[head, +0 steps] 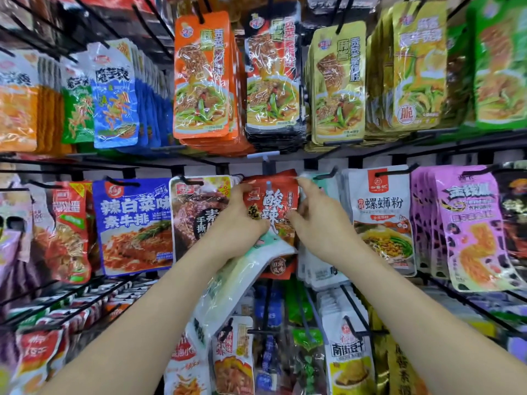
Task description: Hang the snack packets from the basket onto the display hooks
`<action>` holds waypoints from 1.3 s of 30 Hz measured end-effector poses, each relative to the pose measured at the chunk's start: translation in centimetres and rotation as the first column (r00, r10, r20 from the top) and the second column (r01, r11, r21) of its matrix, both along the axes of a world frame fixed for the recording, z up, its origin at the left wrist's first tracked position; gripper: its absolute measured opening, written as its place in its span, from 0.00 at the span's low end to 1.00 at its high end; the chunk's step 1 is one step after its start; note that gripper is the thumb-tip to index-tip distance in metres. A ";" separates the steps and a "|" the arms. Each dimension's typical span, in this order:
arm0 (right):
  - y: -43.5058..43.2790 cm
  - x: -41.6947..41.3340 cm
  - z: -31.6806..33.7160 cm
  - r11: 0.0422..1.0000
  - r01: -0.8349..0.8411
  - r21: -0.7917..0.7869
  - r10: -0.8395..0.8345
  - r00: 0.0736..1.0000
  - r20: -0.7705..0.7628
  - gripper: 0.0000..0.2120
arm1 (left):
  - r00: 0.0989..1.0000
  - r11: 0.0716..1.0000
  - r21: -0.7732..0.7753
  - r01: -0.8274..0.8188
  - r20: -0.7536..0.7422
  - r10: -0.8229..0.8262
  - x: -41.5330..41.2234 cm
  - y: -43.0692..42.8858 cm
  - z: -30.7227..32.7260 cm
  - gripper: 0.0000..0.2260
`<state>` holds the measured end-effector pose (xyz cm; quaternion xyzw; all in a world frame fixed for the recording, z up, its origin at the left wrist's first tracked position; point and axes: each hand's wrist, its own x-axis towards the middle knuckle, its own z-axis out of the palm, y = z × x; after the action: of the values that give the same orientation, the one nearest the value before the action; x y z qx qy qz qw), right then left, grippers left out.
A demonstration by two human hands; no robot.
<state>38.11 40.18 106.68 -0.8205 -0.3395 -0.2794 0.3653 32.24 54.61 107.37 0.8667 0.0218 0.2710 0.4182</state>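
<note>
**Head view: red packet being set on a middle-row hook**

Both of my hands are clasped on the red packet (271, 203), which hangs at the centre of the middle row, between a brown packet (199, 212) and a white packet (382, 212). My left hand (242, 220) grips its left edge. A pale packet (242, 275) droops below that wrist, apparently held by the same hand. My right hand (316, 220) pinches the upper right corner, thumb on the printed face.

The step in hand, by my judgement, is threading the hang hole onto the grey hook (266, 166). I cannot tell whether the hole is already seated. The next move calls for keeping the top edge level, sliding the packet back along the peg, then letting go. The basket is out of view.

The display is a black wire rack (114, 168) whose pegs project forward in three crowded rows of glossy packets. The room beyond it cannot be seen.
</note>
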 end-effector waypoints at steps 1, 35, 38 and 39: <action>0.0 -0.2 0.1 1.000 -0.017 -0.008 0.017 0.999 -0.034 0.29 | 1.000 1.000 0.004 0.000 0.017 0.000 -0.2 0.0 -0.1 0.28; -5.0 -11.8 0.6 0.644 -0.158 0.748 0.671 0.587 -0.454 0.08 | 0.732 0.978 -0.057 0.202 0.672 -0.112 -9.0 -4.3 0.2 0.11; -5.5 -11.7 0.9 0.652 -0.159 0.742 0.650 0.622 -0.437 0.02 | 0.752 0.951 -0.138 0.275 0.648 -0.123 -8.7 -4.4 0.0 0.12; -5.6 -11.7 0.9 0.643 -0.152 0.751 0.644 0.638 -0.423 0.03 | 0.759 0.943 -0.151 0.296 0.636 -0.137 -8.7 -4.5 -0.1 0.13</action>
<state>26.42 34.63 107.59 -0.5751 -0.2527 0.0248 0.7776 23.58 50.09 107.30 0.6690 -0.1841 0.4840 0.5332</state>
